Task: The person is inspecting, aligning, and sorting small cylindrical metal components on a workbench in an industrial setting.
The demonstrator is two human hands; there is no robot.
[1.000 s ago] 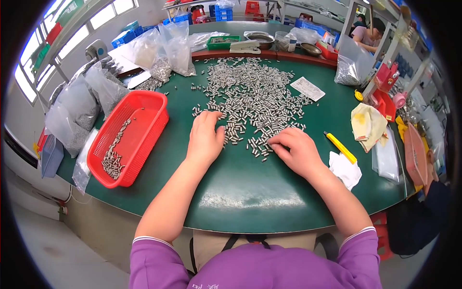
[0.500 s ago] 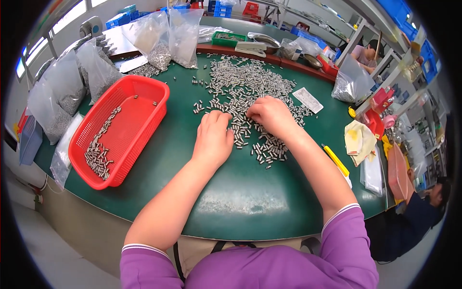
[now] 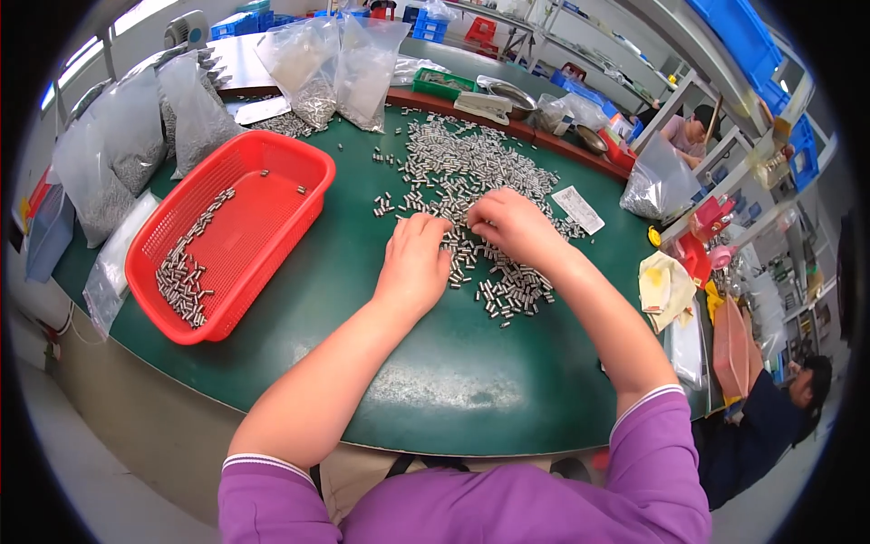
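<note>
A wide pile of small silvery metal cylinders [image 3: 471, 159] spreads over the green table [image 3: 462, 381]. At its near left edge my left hand [image 3: 414, 261] rests with fingers bent and pressed together, tips among the pieces. My right hand [image 3: 517, 225] lies over the middle of the pile, its fingers curled down in a pinch. The fingertips of both hands are mostly hidden, so whatever they hold cannot be made out. The hands are close together, with a narrow strip of cylinders between them. Left of them stands a red plastic basket [image 3: 272, 257], holding more cylinders along its left side.
Bags of metal parts [image 3: 127, 159] line the left edge. More clear bags [image 3: 367, 72], a green tray [image 3: 442, 83] and metal bowls stand at the back. To the right are a white label [image 3: 578, 210], a stained cloth [image 3: 666, 288] and another bag [image 3: 660, 177]. Two people sit on the right.
The view has shifted slightly. Both hands stay at the pile, their fingers a little changed in pose. The yellow knife beside my right forearm is now out of sight.
</note>
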